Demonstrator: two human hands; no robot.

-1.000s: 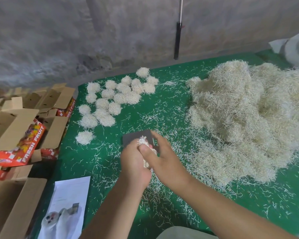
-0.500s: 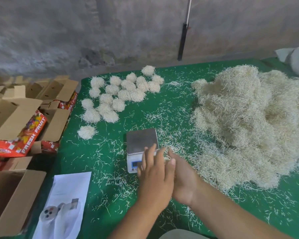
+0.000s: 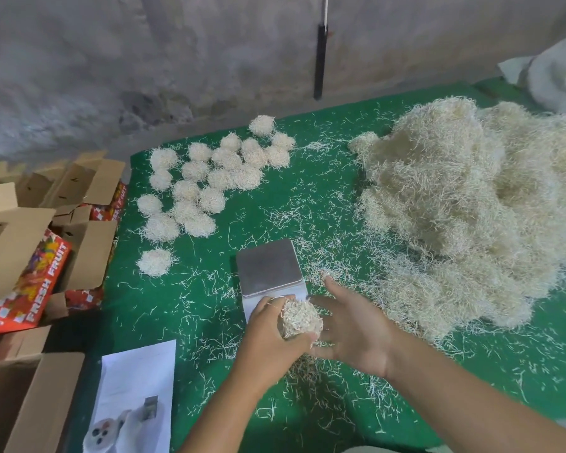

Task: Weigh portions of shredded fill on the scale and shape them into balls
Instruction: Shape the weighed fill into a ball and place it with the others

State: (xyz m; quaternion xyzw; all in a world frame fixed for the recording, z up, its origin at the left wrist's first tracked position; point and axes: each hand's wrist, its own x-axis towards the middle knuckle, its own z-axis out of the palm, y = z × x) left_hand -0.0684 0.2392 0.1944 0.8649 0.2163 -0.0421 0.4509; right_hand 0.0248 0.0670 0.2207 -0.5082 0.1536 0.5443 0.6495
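The left hand (image 3: 268, 335) grips a pale, roundish wad of shredded fill (image 3: 300, 318), fingers curled round it, just at six o'clock of the silver square scale (image 3: 268, 268). The right hand (image 3: 353, 331), fingers spread, cups it from three o'clock, both equally near.

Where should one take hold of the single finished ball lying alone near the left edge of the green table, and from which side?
Take the lone ball from straight above, fingers cupped around its whole rounded body. It is loose shredded fill, so pinching a few strands would probably pull it apart. Bare green table surrounds it, with the other balls lying apart, so fingers likely fit all around.
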